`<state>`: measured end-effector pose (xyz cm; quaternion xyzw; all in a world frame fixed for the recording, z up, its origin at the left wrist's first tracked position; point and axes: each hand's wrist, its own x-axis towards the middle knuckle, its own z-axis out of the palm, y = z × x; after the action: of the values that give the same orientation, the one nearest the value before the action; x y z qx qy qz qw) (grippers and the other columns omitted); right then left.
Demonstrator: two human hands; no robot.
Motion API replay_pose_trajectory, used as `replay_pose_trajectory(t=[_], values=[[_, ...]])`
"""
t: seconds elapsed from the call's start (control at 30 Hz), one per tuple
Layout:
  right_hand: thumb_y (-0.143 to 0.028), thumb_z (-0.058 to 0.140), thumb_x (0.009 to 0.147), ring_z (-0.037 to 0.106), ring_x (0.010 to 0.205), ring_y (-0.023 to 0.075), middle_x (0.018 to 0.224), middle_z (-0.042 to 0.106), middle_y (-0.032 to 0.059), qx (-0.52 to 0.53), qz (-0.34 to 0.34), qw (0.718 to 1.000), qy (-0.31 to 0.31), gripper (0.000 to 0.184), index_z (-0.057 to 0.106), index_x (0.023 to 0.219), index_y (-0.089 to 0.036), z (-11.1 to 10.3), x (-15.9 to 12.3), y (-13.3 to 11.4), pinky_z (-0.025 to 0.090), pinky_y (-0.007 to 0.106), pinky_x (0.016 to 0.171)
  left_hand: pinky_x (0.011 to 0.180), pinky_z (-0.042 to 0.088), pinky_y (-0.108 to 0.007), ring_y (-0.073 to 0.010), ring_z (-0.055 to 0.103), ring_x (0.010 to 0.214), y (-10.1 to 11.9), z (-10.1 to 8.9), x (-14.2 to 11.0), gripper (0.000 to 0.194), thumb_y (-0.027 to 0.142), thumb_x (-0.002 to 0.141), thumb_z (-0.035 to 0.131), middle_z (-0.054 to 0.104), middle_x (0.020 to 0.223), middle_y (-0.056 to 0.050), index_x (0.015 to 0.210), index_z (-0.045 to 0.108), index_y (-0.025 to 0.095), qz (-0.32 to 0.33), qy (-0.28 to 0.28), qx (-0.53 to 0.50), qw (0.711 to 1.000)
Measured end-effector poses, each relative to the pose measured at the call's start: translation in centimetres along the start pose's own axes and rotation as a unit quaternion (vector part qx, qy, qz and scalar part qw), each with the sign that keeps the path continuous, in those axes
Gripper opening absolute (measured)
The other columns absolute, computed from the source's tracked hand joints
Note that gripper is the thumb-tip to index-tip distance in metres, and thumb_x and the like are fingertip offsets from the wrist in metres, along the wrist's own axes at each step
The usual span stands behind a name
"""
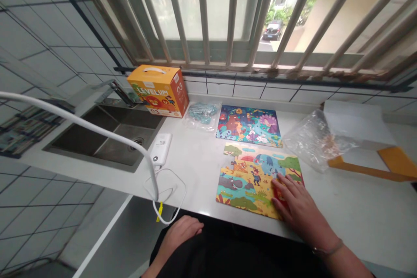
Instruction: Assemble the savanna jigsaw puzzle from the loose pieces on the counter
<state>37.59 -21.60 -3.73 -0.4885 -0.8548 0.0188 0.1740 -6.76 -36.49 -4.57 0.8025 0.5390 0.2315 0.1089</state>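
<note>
My right hand (298, 204) lies on the right side of a yellow jungle jigsaw puzzle (247, 186), its fingers stretched out. Under the fingers a red patch of the picture is partly covered. The puzzle's upper left edge has a notch where white counter shows. Behind it, apart by a narrow strip, lies a dark blue animal puzzle (249, 126) with its pieces joined. My left hand (184, 230) rests against my dark clothing by the counter's front edge, fingers curled together, and I see nothing in it.
A sink (130, 165) is set into the counter at left, beside an orange box (159, 91). A bag of bluish pieces (203, 114), a white power bank (162, 150) and its cable lie nearby. Clear plastic wrap (312, 139) and an opened orange-and-white box (355, 121) occupy the right.
</note>
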Motion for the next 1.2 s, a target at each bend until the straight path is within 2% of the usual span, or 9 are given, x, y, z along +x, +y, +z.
replay_pose_trajectory(t=[0.17, 0.23, 0.43, 0.6, 0.7, 0.83, 0.97, 1.1, 1.2], values=[[-0.04, 0.058, 0.113, 0.057, 0.154, 0.038, 0.169, 0.057, 0.0146, 0.031, -0.074, 0.997, -0.012, 0.041, 0.071, 0.149, -0.026, -3.3, 7.4, -4.0, 0.051, 0.062, 0.127, 0.079, 0.06, -0.033, -0.0191, 0.073, 0.081, 0.3, -0.9, 5.4, 0.021, 0.017, 0.109, 0.054, 0.078, 0.088, -0.004, 0.111, 0.074, 0.023, 0.096, 0.119, 0.047, 0.987], [-0.034, 0.059, 0.112, 0.058, 0.151, 0.0384, 0.169, 0.057, 0.0185, 0.036, -0.121, 0.992, -0.025, 0.038, 0.074, 0.145, -0.022, -4.0, 11.8, -6.1, 0.053, 0.061, 0.124, 0.072, 0.055, -0.034, -0.02, 0.068, 0.075, 0.4, -1.5, 7.6, 0.02, 0.019, 0.11, 0.053, 0.072, 0.08, -0.004, 0.104, 0.072, 0.022, 0.082, 0.103, 0.073, 0.989], [-0.031, 0.075, 0.105, 0.044, 0.162, 0.0495, 0.186, 0.03, 0.0166, -0.007, -0.171, 0.979, -0.114, 0.033, 0.081, 0.137, -0.024, -1.0, 25.9, -11.2, 0.047, 0.071, 0.125, 0.071, 0.052, -0.039, -0.0236, 0.066, 0.075, 0.7, -1.0, 9.2, 0.029, 0.035, 0.113, 0.053, 0.066, 0.077, -0.005, 0.09, 0.068, 0.024, 0.04, 0.068, 0.138, 0.987], [-0.018, 0.067, 0.107, 0.05, 0.155, 0.0472, 0.187, 0.03, 0.0183, -0.069, -0.158, 0.968, -0.182, 0.041, 0.072, 0.147, -0.011, 1.3, 34.0, -12.5, 0.051, 0.066, 0.121, 0.096, 0.06, -0.049, -0.0325, 0.075, 0.109, -1.8, -2.2, 6.8, 0.046, 0.062, 0.106, 0.068, 0.079, 0.12, -0.015, 0.13, 0.076, 0.023, 0.079, -0.025, 0.113, 0.99], [-0.016, 0.056, 0.111, 0.058, 0.146, 0.04, 0.175, 0.047, 0.0236, -0.047, -0.12, 0.98, -0.149, 0.048, 0.06, 0.157, -0.002, 0.5, 36.9, -12.0, 0.05, 0.06, 0.123, 0.122, 0.052, -0.059, -0.0383, 0.066, 0.143, -3.8, -3.5, 6.0, 0.06, 0.051, 0.103, 0.077, 0.068, 0.157, -0.018, 0.156, 0.066, 0.027, 0.062, -0.068, 0.105, 0.99], [-0.027, 0.048, 0.114, 0.054, 0.151, 0.0404, 0.168, 0.053, 0.0244, -0.048, -0.136, 0.985, -0.096, 0.057, 0.054, 0.157, 0.01, -1.0, 38.3, -10.7, 0.042, 0.055, 0.129, 0.135, 0.042, -0.059, -0.0335, 0.049, 0.164, -5.5, -3.5, 5.9, 0.07, 0.013, 0.103, 0.066, 0.047, 0.18, -0.015, 0.17, 0.052, 0.028, 0.087, -0.072, 0.121, 0.986], [-0.042, 0.033, 0.112, 0.06, 0.146, 0.0411, 0.172, 0.049, 0.0221, -0.069, -0.187, 0.976, -0.084, 0.071, 0.056, 0.157, 0.008, -2.9, 36.3, -9.8, 0.047, 0.055, 0.119, 0.134, 0.045, -0.059, -0.0327, 0.046, 0.167, -6.3, -2.2, 5.9, 0.072, 0.0, 0.106, 0.049, 0.044, 0.181, -0.015, 0.172, 0.048, 0.027, 0.119, -0.042, 0.147, 0.981], [-0.041, 0.01, 0.109, 0.063, 0.143, 0.0386, 0.171, 0.046, 0.0189, -0.096, -0.197, 0.974, -0.066, 0.085, 0.07, 0.141, 0.01, -6.2, 30.2, -9.8, 0.047, 0.056, 0.112, 0.133, 0.047, -0.061, -0.0353, 0.044, 0.168, -7.0, -1.5, 5.9, 0.076, 0.001, 0.107, 0.048, 0.041, 0.183, -0.016, 0.177, 0.041, 0.029, 0.13, -0.052, 0.138, 0.981], [-0.042, 0.011, 0.113, 0.062, 0.146, 0.0365, 0.17, 0.046, 0.0135, -0.103, -0.178, 0.977, -0.056, 0.08, 0.07, 0.146, 0.001, -9.4, 23.4, -10.4, 0.046, 0.058, 0.114, 0.131, 0.047, -0.063, -0.0371, 0.044, 0.168, -7.3, -1.4, 6.2, 0.075, 0.001, 0.108, 0.046, 0.042, 0.181, -0.018, 0.177, 0.04, 0.027, 0.14, -0.05, 0.141, 0.979]])
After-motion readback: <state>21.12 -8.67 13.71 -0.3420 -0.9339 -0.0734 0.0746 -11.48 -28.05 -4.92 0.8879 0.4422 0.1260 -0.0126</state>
